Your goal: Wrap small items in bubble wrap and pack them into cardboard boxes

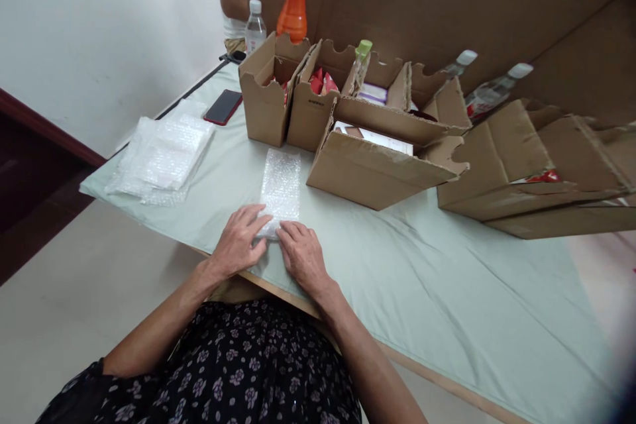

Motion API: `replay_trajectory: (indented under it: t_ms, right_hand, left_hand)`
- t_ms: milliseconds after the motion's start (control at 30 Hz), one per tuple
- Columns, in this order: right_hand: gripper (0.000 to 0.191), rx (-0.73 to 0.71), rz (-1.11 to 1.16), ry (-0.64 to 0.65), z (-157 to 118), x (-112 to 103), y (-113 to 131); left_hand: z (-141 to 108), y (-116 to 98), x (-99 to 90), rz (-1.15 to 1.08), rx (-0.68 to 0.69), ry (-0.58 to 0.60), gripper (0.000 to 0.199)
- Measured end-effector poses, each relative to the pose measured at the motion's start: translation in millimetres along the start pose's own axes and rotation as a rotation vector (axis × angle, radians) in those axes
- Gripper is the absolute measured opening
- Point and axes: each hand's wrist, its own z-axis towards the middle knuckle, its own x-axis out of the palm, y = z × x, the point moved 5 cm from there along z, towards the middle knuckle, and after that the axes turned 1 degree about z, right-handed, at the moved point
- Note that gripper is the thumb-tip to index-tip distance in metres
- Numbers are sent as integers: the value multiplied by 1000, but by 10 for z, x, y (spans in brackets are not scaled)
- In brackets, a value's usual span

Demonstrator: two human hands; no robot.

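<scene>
A narrow strip of bubble wrap (281, 185) lies flat on the table, its near end folded over into a thicker edge. My left hand (241, 238) grips the lower left of that end, thumb toward me and fingers over the wrap. At the lower right corner, my right hand (301, 252) has its fingers bent down onto the same fold. Whether anything is wrapped inside, I cannot tell. To the left lies a loose stack of bubble wrap sheets (166, 152), apart from both hands.
Several cardboard boxes (362, 175) holding packets stand behind and to the right. A phone (223, 107) lies beside the stack. An orange bottle (294, 10) and clear bottles (255, 30) stand behind the boxes. Another person's arm (233, 0) shows at the back. The table's front edge (278, 291) is close.
</scene>
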Motion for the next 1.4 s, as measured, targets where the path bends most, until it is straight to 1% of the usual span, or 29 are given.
replay_trajectory:
  t_ms: [67, 100, 233, 333, 400, 467, 533, 600, 700, 767, 833, 967, 1067, 1133, 1200, 1267, 1400]
  right_hand:
    - [33, 4, 14, -2, 8, -27, -5]
    - [33, 13, 30, -1, 11, -45, -11]
    - [30, 83, 162, 33, 12, -129, -58]
    - [28, 132, 291, 33, -4, -181, -109]
    - [28, 166, 293, -42, -32, -232, -143]
    - [28, 186, 222, -161, -80, -300, -150]
    - [26, 165, 134, -254, -137, -353, -109]
    - [24, 107, 67, -267, -171, -357, -40]
    - [28, 36, 4, -162, -155, -268, 19]
    - [34, 36, -10, -88, -117, -186, -4]
    - [37, 52, -6, -53, -77, -122, -51]
    - [32, 74, 43, -52, -37, -89, -112]
    - [26, 82, 134, -38, -38, -129, -119]
    - [23, 86, 225, -13, -36, -162, -124]
    - [21, 95, 308, 4, -30, -187, -139]
    - [21, 122, 331, -15, -24, -208, -168]
    - [30, 172, 208, -153, -44, -264, -191]
  left_hand:
    - [-21, -37, 25, -41, 63, 56, 41]
    - [-29, -39, 33, -56, 65, 64, 38]
    - [-62, 0, 19, -149, -23, 14, 25]
    - [-79, 33, 4, -261, -114, 42, 21]
    - [-79, 70, -4, -294, -201, 66, 22]
    - [-64, 105, -6, -288, -273, 71, 24]
    - [-35, 127, 15, -261, -305, 74, 26]
    - [3, 138, 52, -221, -304, 69, 27]
    - [58, 135, 102, -149, -268, 25, 28]
    - [80, 126, 117, -109, -238, -1, 28]
    - [78, 112, 106, -87, -207, -17, 28]
    - [-5, 40, -2, -63, -73, -71, 25]
    - [-93, -21, -64, -45, 25, -47, 22]
    - [-128, -41, -96, -70, 55, -37, 18]
    - [-132, -33, -119, -119, 51, -43, 16]
    - [-107, 3, -115, -163, 19, -39, 16]
    - [1, 153, -38, -186, -122, -22, 21]
